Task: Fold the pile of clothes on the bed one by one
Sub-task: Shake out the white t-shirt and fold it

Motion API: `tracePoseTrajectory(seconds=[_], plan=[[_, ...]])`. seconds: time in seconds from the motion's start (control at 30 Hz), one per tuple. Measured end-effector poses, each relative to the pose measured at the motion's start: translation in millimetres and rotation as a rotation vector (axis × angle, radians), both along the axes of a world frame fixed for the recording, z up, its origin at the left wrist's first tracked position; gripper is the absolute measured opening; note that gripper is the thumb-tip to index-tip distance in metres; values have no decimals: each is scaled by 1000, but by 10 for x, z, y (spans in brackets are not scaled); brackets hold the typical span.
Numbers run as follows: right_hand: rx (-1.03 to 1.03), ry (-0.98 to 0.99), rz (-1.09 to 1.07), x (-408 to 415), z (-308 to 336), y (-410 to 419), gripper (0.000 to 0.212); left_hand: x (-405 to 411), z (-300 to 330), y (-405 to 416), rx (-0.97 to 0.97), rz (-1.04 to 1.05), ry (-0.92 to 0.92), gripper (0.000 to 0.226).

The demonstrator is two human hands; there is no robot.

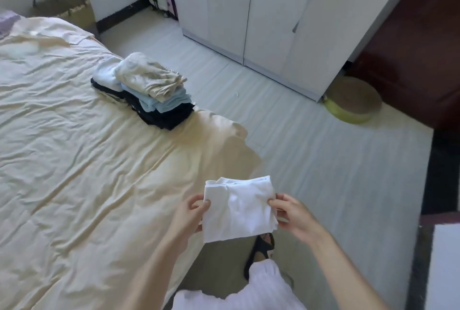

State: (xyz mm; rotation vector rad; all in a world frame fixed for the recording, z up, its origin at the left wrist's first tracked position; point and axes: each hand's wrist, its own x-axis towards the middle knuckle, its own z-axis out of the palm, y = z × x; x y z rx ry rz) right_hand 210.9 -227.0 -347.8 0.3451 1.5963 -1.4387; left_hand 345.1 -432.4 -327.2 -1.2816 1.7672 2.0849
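Two stacks of folded clothes (144, 90), pale blue, cream and black, sit at the edge of the wrinkled cream-sheeted bed (62, 135), I judge parked there to keep finished pieces apart. Nearer me, my left hand (191, 212) pinches one side of a folded white cotton garment (239, 207) and my right hand (291, 212) pinches the other, holding it taut in the air beside the bed, likely to square the fold.
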Motion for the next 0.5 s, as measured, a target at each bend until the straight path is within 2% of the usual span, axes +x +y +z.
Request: tracePoseTrajectory(seconds=[0.1,0.27,0.4,0.5], plan=[[14,-51,-14,-519,-36,362,18,-628,-57,352,14,23,-62,14],[54,8,-70,-1542,119,843,18,-1742,60,798,9,-21,-54,14],[24,31,-64,-2347,186,938,14,-2505,156,876,-2,-4,-5,12],[19,25,-44,-2865,144,878,14,-2972,122,813,4,-4,-37,14]])
